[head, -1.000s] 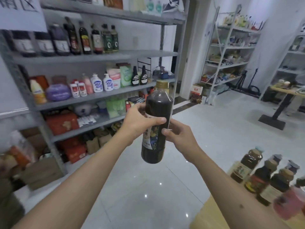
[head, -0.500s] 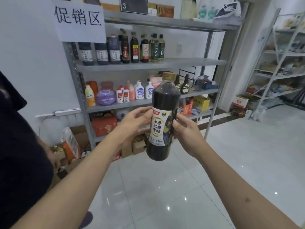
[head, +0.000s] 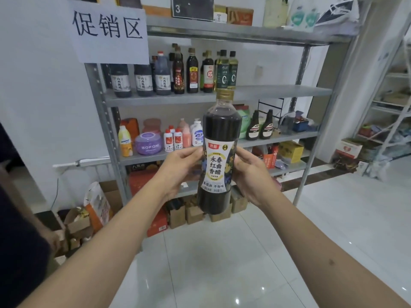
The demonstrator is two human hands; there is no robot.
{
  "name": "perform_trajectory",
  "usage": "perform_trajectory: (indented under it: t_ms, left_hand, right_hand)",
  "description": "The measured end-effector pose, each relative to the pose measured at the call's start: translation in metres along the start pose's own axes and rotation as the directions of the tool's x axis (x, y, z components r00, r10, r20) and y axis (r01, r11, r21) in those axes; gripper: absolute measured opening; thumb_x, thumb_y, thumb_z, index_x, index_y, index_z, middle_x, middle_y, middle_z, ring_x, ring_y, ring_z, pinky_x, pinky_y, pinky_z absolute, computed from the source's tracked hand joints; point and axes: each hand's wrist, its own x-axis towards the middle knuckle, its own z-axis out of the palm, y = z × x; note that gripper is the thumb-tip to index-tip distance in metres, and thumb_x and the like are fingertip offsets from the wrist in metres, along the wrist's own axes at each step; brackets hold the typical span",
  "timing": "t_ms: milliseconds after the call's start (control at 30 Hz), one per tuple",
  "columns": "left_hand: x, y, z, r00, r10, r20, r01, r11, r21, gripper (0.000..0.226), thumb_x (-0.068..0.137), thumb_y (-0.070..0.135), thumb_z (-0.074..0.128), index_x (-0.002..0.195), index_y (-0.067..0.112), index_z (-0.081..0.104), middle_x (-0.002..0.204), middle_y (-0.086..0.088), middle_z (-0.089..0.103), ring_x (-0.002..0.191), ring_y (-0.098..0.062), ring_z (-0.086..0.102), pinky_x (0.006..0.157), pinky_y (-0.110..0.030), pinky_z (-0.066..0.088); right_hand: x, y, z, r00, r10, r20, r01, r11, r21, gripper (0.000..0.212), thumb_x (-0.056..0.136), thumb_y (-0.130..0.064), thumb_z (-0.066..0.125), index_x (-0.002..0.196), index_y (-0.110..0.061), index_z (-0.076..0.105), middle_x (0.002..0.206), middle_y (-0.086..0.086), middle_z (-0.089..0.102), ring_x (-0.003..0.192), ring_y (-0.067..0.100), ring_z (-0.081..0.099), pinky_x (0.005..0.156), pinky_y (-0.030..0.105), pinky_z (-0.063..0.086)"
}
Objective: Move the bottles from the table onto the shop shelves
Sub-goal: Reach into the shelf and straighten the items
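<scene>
One dark bottle (head: 219, 152) with a gold cap is held upright in the air in front of the metal shelves (head: 278, 92), its label facing the person. Two hands hold it at the label: the left hand (head: 178, 172) cups its left side with fingers curled round it, and the right hand (head: 251, 176) grips the right side the same way. Both forearms reach forward from the bottom corners. Behind the cap, the second shelf carries a row of roughly ten dark and green bottles (head: 191, 72), with bare shelf to their right. A paper sign (head: 109, 30) hangs at the upper left. Lower shelves hold soap bottles, a purple tub (head: 148, 144) and two brown squeeze bottles (head: 260, 126); cardboard boxes (head: 178, 216) sit on the floor.
</scene>
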Motion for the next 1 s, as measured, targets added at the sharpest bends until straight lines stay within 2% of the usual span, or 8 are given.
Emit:
perform_trajectory:
  t_ms: [100, 167, 300, 500, 633, 800, 900, 1000]
  left_hand:
    - [0.047, 0.003, 0.009, 0.999, 0.008, -0.040, -0.009, 1.000, -0.029, 0.021, 0.098, 0.028, 0.061, 0.112, 0.020, 0.075, 0.106, 0.000, 0.078, 0.093, -0.016, 0.074, 0.067, -0.029, 0.057]
    - [0.072, 0.004, 0.012, 0.998, 0.007, -0.070, -0.009, 0.999, -0.040, 0.021, 0.098, 0.026, 0.062, 0.113, 0.017, 0.074, 0.105, -0.001, 0.078, 0.090, -0.014, 0.074, 0.061, -0.026, 0.056]
    - [0.130, 0.003, 0.018, 0.993, 0.025, -0.115, -0.029, 0.999, -0.032, 0.020, 0.098, 0.027, 0.063, 0.112, 0.020, 0.075, 0.104, 0.000, 0.078, 0.096, -0.019, 0.073, 0.065, -0.029, 0.056]
    - [0.210, -0.006, 0.016, 0.988, 0.030, -0.152, -0.042, 0.996, -0.080, 0.017, 0.098, 0.025, 0.064, 0.109, 0.021, 0.077, 0.106, -0.002, 0.078, 0.100, -0.023, 0.069, 0.082, -0.041, 0.056]
    - [0.273, -0.011, 0.011, 0.989, 0.050, -0.137, -0.063, 0.993, -0.096, 0.017, 0.098, 0.026, 0.062, 0.108, 0.023, 0.076, 0.100, 0.003, 0.078, 0.085, -0.012, 0.068, 0.070, -0.031, 0.052]
    - [0.347, -0.011, 0.001, 0.992, 0.037, -0.120, -0.054, 0.989, -0.139, 0.019, 0.096, 0.026, 0.063, 0.110, 0.021, 0.074, 0.098, 0.000, 0.078, 0.080, -0.015, 0.066, 0.057, -0.026, 0.051]
    - [0.387, -0.009, 0.001, 0.992, 0.056, -0.111, -0.069, 0.990, -0.119, 0.022, 0.096, 0.025, 0.065, 0.115, 0.018, 0.073, 0.102, -0.001, 0.078, 0.085, -0.015, 0.069, 0.069, -0.031, 0.053]
    - [0.419, -0.006, 0.007, 0.993, 0.063, -0.102, -0.077, 0.988, -0.136, 0.024, 0.096, 0.024, 0.065, 0.117, 0.015, 0.073, 0.103, -0.003, 0.078, 0.082, -0.012, 0.072, 0.072, -0.032, 0.055]
  right_hand:
    - [0.044, -0.007, -0.013, 1.000, 0.014, -0.011, -0.013, 0.999, 0.029, 0.040, 0.105, 0.003, 0.038, 0.141, -0.002, 0.054, 0.129, 0.018, 0.067, 0.122, 0.032, 0.064, 0.109, 0.055, 0.046]
    - [0.066, -0.011, -0.019, 1.000, 0.027, -0.002, -0.027, 0.999, 0.041, 0.040, 0.105, 0.003, 0.038, 0.141, -0.002, 0.054, 0.130, 0.019, 0.067, 0.123, 0.033, 0.063, 0.109, 0.055, 0.046]
    - [0.122, -0.015, -0.037, 0.999, 0.043, 0.016, -0.044, 0.997, 0.069, 0.040, 0.105, 0.002, 0.038, 0.143, -0.001, 0.051, 0.133, 0.020, 0.065, 0.125, 0.034, 0.061, 0.111, 0.055, 0.044]
    - [0.198, -0.015, -0.056, 0.997, 0.065, 0.046, -0.069, 0.995, 0.077, 0.041, 0.106, 0.001, 0.037, 0.144, -0.002, 0.050, 0.135, 0.019, 0.063, 0.127, 0.033, 0.060, 0.111, 0.054, 0.044]
    - [0.260, -0.009, -0.065, 0.997, 0.072, 0.028, -0.075, 0.993, 0.089, 0.041, 0.106, 0.002, 0.037, 0.144, -0.001, 0.050, 0.136, 0.020, 0.063, 0.128, 0.034, 0.059, 0.112, 0.055, 0.043]
    - [0.329, -0.009, -0.073, 0.999, 0.054, 0.003, -0.054, 0.996, 0.077, 0.040, 0.105, 0.003, 0.038, 0.142, -0.001, 0.052, 0.133, 0.019, 0.065, 0.127, 0.033, 0.061, 0.110, 0.053, 0.045]
    - [0.366, -0.009, -0.081, 1.000, 0.021, -0.020, -0.019, 0.997, 0.072, 0.038, 0.105, 0.000, 0.039, 0.140, -0.002, 0.055, 0.130, 0.016, 0.067, 0.124, 0.031, 0.063, 0.107, 0.050, 0.049]
    - [0.397, -0.010, -0.092, 0.999, 0.007, -0.036, -0.005, 0.998, 0.063, 0.037, 0.106, -0.003, 0.041, 0.140, -0.003, 0.055, 0.129, 0.015, 0.069, 0.123, 0.030, 0.064, 0.102, 0.044, 0.053]
